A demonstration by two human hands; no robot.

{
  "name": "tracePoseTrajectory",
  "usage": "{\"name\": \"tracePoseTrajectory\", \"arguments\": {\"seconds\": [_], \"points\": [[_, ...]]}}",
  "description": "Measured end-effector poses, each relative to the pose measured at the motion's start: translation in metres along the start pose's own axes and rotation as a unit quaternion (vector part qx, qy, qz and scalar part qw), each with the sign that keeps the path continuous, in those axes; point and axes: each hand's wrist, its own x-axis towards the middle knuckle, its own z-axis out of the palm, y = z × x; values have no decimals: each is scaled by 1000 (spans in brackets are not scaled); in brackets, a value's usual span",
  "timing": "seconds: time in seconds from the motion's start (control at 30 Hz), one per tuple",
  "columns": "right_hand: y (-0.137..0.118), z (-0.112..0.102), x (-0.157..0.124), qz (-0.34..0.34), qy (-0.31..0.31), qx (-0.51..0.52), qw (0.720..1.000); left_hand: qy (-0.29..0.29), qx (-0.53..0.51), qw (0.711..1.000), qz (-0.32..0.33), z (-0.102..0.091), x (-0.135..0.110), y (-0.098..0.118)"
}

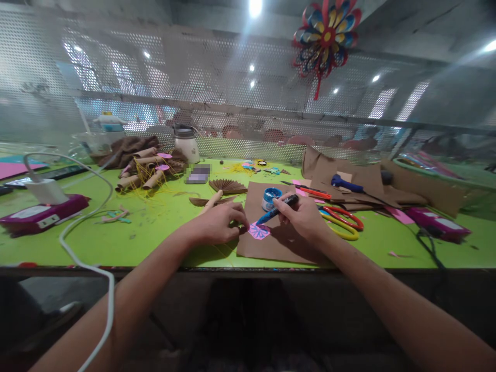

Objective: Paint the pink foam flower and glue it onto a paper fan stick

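In my right hand [300, 214] is a blue marker pen [278, 209] with a black end, gripped between thumb and fingers. Its tip touches a small pink paper cutout [259, 231] that carries blue petal-like strokes. My left hand [220, 223] is curled at the cutout's left edge, fingertips closed on it. The cutout lies on a brown paper sheet [287, 248]. Just behind the pen stands an open jar of blue paint [271, 198]. Left of the sheet lies a pleated brown paper fan [228, 186] with a rolled paper stick [213, 200], partly hidden by my left hand.
Scissors with yellow [343, 231] and red handles, a blue glue gun [346, 183] and folded brown paper [349, 170] lie right. Paper rolls with yellow strands [153, 178], a white jar [186, 144] and a purple power strip [44, 214] are left. A white cable [72, 248] crosses my left arm.
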Motion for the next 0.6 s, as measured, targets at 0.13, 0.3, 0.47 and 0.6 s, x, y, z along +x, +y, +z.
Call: {"name": "tracePoseTrajectory", "arguments": {"seconds": [0.13,0.3,0.47,0.6], "points": [[-2,-1,-1,12,-5,11,1000,-3,1,1000,1,0,0,0],[-2,-2,-1,13,10,13,1000,-9,-4,1000,-7,-1,1,1],[0,-1,1,9,23,18,1000,-6,-2,1000,-2,-1,0,1],[0,-1,1,7,20,4,1000,-4,2,1000,-1,-1,0,1]]}}
